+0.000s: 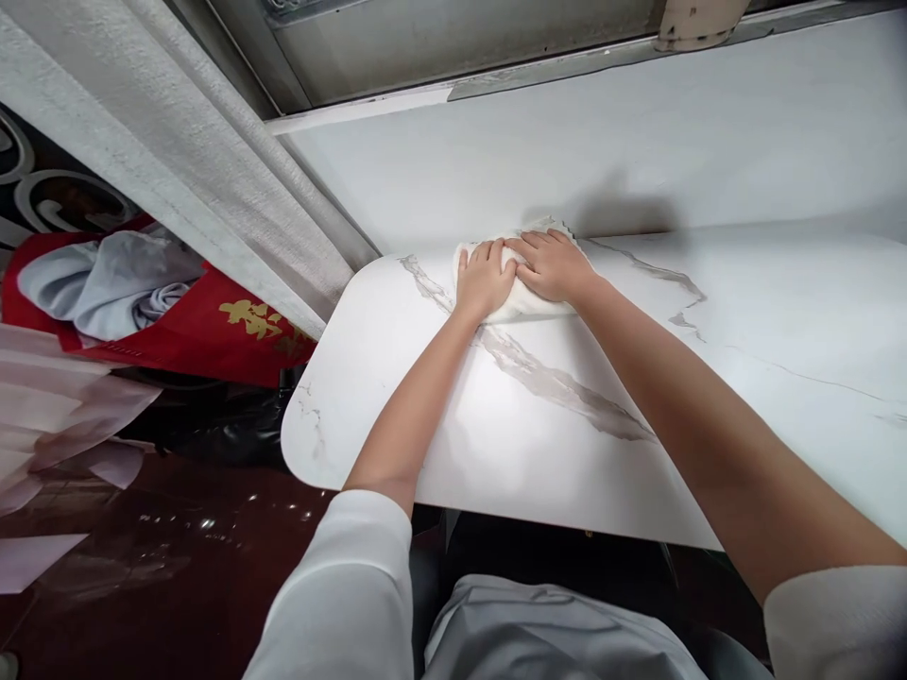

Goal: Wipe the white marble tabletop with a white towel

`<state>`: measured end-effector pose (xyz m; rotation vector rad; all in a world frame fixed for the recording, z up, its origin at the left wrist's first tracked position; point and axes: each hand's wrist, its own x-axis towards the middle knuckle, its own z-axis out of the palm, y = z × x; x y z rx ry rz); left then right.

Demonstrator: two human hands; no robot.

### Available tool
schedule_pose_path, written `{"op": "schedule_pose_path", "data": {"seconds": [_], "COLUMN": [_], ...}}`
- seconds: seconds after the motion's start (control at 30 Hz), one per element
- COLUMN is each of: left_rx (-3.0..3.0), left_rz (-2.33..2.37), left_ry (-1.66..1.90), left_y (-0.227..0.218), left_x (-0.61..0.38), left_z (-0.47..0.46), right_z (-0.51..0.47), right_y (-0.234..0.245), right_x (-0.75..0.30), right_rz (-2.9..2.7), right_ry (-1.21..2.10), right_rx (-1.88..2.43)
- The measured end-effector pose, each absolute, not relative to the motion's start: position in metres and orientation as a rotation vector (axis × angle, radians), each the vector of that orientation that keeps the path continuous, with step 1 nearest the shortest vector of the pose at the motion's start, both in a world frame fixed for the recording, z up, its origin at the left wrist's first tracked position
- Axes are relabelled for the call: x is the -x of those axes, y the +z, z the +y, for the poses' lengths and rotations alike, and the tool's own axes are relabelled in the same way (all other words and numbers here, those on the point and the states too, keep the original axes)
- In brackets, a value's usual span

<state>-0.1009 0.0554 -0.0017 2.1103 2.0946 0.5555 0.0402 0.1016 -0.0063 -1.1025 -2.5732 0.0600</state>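
A white cloth [528, 304] lies bunched on the white marble-patterned table [744, 378], near the table's far edge by the wall. My left hand [484, 277] presses flat on the cloth's left part, fingers together. My right hand [553, 265] rests on the cloth beside it, its fingertips overlapping the left hand's fingers. Both arms reach forward across the tabletop. Most of the cloth is hidden under the hands.
A pale wall [638, 142] rises right behind the table. A grey curtain [177, 161] hangs at the left. Below it lie a red bag with gold lettering [213, 326] and pale fabric [120, 279]. The dark glossy floor [162, 557] is at lower left.
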Motion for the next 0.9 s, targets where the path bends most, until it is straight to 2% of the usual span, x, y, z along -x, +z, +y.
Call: {"op": "schedule_pose_path", "data": {"seconds": [0.4, 0.9], "left_rx": [-2.147, -2.230], "left_rz": [2.057, 2.017], "left_ry": [0.567, 0.504], "left_y": [-0.002, -0.001], "left_x": [0.096, 0.055], "left_z": [0.062, -0.031], "right_z": [0.095, 0.001], "right_y": [-0.003, -0.008], "right_x": [-0.046, -0.089], "right_rz": [-2.532, -2.525], "right_ry": [0.041, -0.127], "right_rx": [1.186, 1.254]}}
